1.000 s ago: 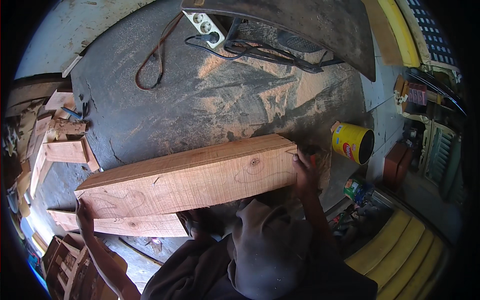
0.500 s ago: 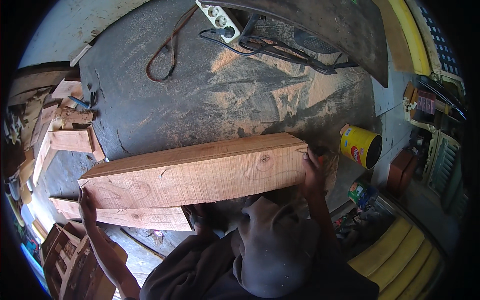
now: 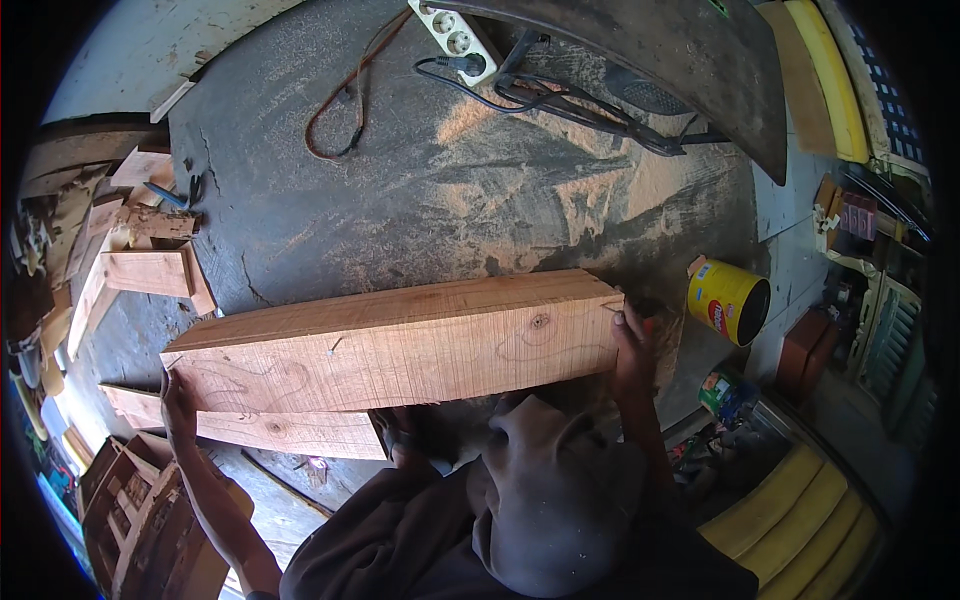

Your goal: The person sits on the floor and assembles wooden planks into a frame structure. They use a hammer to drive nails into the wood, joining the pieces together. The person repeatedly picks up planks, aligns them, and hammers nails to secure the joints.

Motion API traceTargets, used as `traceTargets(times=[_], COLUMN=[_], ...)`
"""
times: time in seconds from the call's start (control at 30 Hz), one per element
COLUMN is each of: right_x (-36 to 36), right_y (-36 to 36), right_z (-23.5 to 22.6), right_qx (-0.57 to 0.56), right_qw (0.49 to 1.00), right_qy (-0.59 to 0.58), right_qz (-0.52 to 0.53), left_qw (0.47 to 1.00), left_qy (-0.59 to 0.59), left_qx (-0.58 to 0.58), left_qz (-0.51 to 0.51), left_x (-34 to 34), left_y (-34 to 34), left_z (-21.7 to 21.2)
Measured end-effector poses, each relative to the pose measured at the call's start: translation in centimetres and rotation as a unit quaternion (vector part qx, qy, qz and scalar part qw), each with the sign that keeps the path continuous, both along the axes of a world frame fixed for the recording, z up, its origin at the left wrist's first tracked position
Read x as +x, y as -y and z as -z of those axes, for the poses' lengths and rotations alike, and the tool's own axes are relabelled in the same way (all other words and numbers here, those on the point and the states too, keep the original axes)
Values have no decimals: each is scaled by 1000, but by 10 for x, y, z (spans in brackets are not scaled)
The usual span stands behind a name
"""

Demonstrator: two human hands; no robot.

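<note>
A thick reddish wooden plank (image 3: 400,345) lies lengthwise across the near edge of a dark, sawdust-covered worktable (image 3: 420,200). My left hand (image 3: 178,402) grips its left end, and my right hand (image 3: 632,345) grips its right end. A second, thinner plank (image 3: 270,432) lies just below the thick one, partly under it. My head and dark shirt hide the near middle of the scene.
A white power strip (image 3: 455,35) with black cables and a brown cord (image 3: 345,95) lies at the table's far side. Wood offcuts (image 3: 140,265) are piled at left. A yellow can (image 3: 728,300) lies on its side at right. Yellow slats (image 3: 800,510) are lower right.
The plank has shifted slightly to the right and closer across the view, both hands staying on its ends. The view has tilted a little.
</note>
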State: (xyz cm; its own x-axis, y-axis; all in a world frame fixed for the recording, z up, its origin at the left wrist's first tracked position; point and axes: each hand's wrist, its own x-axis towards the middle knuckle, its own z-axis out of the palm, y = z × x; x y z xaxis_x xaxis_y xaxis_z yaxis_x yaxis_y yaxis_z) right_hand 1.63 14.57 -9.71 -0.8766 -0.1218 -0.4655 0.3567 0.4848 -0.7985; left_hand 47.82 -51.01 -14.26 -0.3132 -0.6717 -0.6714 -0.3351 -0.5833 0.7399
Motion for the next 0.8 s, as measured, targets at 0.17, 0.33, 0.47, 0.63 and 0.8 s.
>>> traceTargets(times=[0.17, 0.33, 0.47, 0.63, 0.8], right_x=[-1, -2, -4, -5, -6], right_y=[0, 6, 7, 4, 1], right_z=[-4, -10, -7, -7, -10], right_qx=[31, 80, 49, 1, -36], right_qw=[994, 984, 993, 998, 995], right_qy=[-60, -101, -60, -17, -24], right_qz=[-83, -122, -88, -65, -88], left_qw=[1000, 997, 991, 999, 999], left_qy=[7, 34, 78, 32, 37], left_qx=[-11, -55, -92, -19, -16], left_qz=[-16, 52, 59, -26, -34], left_x=[-1, 2, -13, -12, -7], left_y=[-2, 3, -12, -10, -6], left_z=[1, 4, -6, -6, -1])
